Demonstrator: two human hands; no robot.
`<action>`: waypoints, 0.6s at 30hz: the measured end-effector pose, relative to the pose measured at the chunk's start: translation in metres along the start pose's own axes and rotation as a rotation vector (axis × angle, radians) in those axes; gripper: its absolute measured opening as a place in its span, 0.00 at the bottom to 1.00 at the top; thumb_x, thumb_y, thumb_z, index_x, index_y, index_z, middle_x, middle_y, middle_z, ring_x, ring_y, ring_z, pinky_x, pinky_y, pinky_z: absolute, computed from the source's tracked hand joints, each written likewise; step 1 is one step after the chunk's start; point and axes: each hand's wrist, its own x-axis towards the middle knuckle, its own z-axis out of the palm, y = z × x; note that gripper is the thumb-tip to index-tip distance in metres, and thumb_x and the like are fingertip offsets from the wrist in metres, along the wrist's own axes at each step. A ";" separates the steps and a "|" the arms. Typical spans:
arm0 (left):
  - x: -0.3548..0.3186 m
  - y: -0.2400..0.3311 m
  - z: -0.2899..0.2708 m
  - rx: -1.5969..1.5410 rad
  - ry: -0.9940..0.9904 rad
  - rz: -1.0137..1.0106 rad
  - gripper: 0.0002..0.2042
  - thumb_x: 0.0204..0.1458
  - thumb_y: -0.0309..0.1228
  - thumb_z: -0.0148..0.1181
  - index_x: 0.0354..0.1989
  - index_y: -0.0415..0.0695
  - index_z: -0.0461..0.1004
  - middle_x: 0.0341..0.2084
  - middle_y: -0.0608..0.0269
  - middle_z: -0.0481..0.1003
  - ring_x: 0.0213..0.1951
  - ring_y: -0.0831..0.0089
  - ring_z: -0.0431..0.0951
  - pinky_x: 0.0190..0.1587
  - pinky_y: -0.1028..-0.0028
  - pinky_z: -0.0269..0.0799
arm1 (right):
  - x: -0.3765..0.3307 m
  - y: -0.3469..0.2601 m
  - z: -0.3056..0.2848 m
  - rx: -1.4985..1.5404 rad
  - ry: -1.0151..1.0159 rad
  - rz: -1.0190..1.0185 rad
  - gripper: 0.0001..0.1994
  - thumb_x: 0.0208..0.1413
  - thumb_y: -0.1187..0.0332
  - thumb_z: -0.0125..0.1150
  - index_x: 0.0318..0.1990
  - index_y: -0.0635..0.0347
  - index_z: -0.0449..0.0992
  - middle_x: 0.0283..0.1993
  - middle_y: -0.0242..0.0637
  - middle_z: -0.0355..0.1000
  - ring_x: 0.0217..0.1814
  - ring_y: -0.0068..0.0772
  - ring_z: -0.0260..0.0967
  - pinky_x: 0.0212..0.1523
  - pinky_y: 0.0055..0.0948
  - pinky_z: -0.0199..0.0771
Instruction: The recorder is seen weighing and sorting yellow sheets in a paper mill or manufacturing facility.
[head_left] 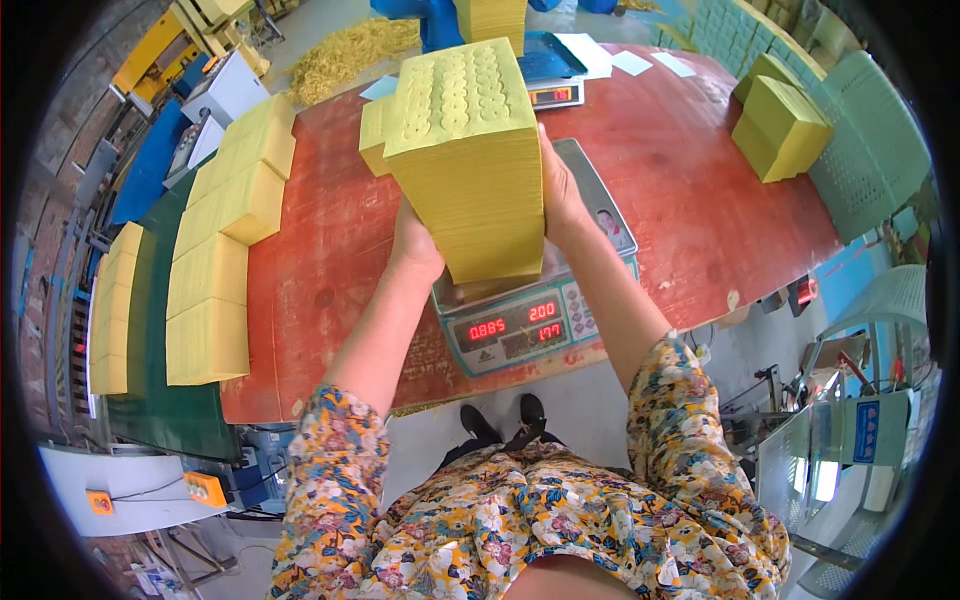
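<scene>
A tall stack of yellow paper sheets [470, 160] with embossed round patterns on top stands on the pan of a digital scale [520, 325]. My left hand [412, 245] presses the stack's left side and my right hand [562, 195] holds its right side. The scale's red-lit display faces me at the near edge of the red table [330, 250]. A smaller yellow stack [372, 135] sits just behind the held one.
Rows of yellow paper stacks [225, 215] line the table's left side. Two more yellow stacks [782, 125] sit at the far right, by a green plastic chair [875, 140]. A second scale [555, 92] stands at the back. A machine [840, 440] is at the right.
</scene>
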 end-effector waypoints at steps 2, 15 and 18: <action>0.001 -0.009 0.004 0.010 -0.027 0.083 0.31 0.64 0.56 0.44 0.66 0.46 0.61 0.53 0.65 0.71 0.54 0.72 0.72 0.55 0.70 0.72 | 0.004 -0.017 0.007 0.096 -0.052 0.074 0.32 0.66 0.42 0.49 0.65 0.60 0.67 0.59 0.35 0.71 0.57 0.24 0.68 0.55 0.27 0.69; -0.126 0.034 -0.019 0.050 0.360 0.121 0.42 0.62 0.62 0.40 0.73 0.39 0.49 0.72 0.48 0.51 0.73 0.56 0.49 0.72 0.49 0.41 | -0.099 -0.057 -0.088 0.035 -0.033 0.103 0.32 0.71 0.46 0.30 0.72 0.62 0.55 0.76 0.42 0.51 0.78 0.39 0.46 0.72 0.43 0.48; -0.192 0.037 -0.049 0.056 0.453 0.067 0.40 0.62 0.60 0.41 0.71 0.36 0.52 0.69 0.46 0.56 0.71 0.56 0.56 0.69 0.51 0.53 | -0.150 -0.063 -0.120 0.088 -0.040 0.182 0.31 0.72 0.48 0.28 0.71 0.63 0.55 0.75 0.45 0.53 0.77 0.42 0.49 0.72 0.43 0.48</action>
